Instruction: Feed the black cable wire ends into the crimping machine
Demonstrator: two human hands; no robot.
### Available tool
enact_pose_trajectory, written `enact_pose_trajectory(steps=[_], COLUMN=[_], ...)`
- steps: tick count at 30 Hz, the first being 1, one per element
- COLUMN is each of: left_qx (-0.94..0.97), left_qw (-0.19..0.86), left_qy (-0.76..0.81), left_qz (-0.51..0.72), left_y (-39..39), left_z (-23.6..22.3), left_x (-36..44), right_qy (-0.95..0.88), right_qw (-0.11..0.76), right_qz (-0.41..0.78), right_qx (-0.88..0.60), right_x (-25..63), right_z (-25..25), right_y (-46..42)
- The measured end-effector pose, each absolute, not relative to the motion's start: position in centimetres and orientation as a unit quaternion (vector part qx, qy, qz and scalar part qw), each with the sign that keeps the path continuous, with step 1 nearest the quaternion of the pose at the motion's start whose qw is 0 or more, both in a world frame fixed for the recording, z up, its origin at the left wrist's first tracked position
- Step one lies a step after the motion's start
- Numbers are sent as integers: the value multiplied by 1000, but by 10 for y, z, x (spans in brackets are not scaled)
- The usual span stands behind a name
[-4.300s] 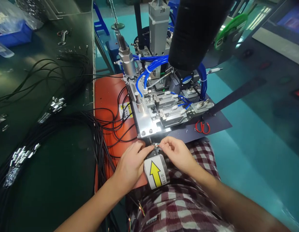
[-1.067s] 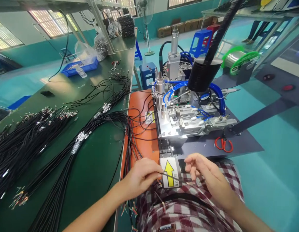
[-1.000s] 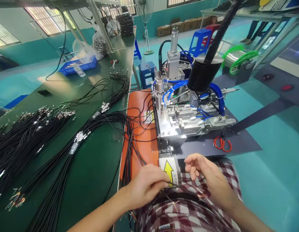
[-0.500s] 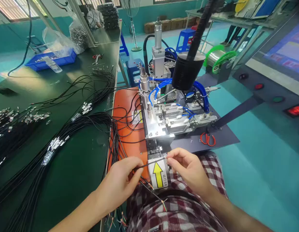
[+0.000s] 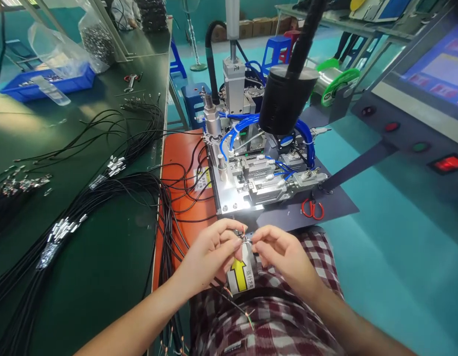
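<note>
My left hand [image 5: 216,249] is closed round the end of a black cable, most of which its fingers hide. Thin coloured wires [image 5: 244,230] fan out from that end between my hands. My right hand [image 5: 280,252] has thumb and forefinger pinched at a thin pale wire. Both hands hover above a machine's front guide with a yellow arrow label [image 5: 239,277]. Just beyond them stands the metal machine [image 5: 251,183] with blue air tubes. On my lap, another black cable [image 5: 236,302] lies with its stripped wires showing.
Black cable bundles [image 5: 103,190] with metal ends cover the green bench [image 5: 113,257] and trail over an orange plate [image 5: 184,148]. Red-handled scissors [image 5: 312,208] lie right of the machine. A control panel [image 5: 406,118] stands at right; a blue tray [image 5: 51,84] sits back left.
My right hand has come in to meet the cable end, and my left hand has moved up to it. The wires are now spread between the fingers. The view has tilted down and shifted.
</note>
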State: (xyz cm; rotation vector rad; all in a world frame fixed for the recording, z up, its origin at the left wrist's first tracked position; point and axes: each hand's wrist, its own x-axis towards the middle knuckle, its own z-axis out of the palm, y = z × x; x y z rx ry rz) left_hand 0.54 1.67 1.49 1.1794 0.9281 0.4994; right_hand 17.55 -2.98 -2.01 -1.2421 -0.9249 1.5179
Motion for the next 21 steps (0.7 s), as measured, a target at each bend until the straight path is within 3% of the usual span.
enact_pose_trajectory(steps=[9,17,21], left_qx=[474,413,416], left_qw=[747,814,801], left_qy=[406,385,406], left_qz=[227,139,144], left_y=[11,17,16], left_z=[13,8,4], left_x=[0,-6,-6], right_qy=[-425,-576,-537], right_qw=[441,433,453], right_qz=[628,529,522], right_qx=[-481,-448,-485], right_x=[163,171,175], right_z=[-24,-29,-27], right_y=[-26,-23,-23])
